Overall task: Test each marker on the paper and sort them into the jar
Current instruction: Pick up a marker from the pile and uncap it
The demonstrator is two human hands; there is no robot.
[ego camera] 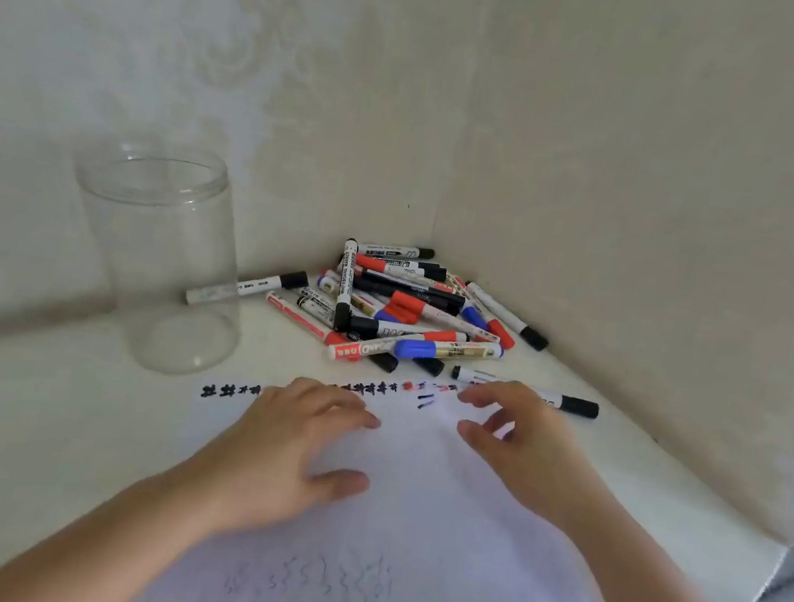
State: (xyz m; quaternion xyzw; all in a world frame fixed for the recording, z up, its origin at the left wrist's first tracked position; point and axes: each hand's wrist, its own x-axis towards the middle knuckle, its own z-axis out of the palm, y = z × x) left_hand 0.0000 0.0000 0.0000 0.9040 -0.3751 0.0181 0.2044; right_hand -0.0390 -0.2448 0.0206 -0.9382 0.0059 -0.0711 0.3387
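A white worktop [27,424] fills a wallpapered corner. On it lies a sheet of paper [429,514] with black and red test marks along its far edge and faint squiggles near the viewer. A clear jar [157,257] stands upright to the left, beyond the paper. The left hand [294,446] rests flat on the paper, fingers spread, its grip holding nothing. The right hand [518,440] hovers loosely open, also holding nothing. The pile of markers [404,307] lies in the corner beyond both hands; one black-capped marker [526,391] lies just past the right fingertips.
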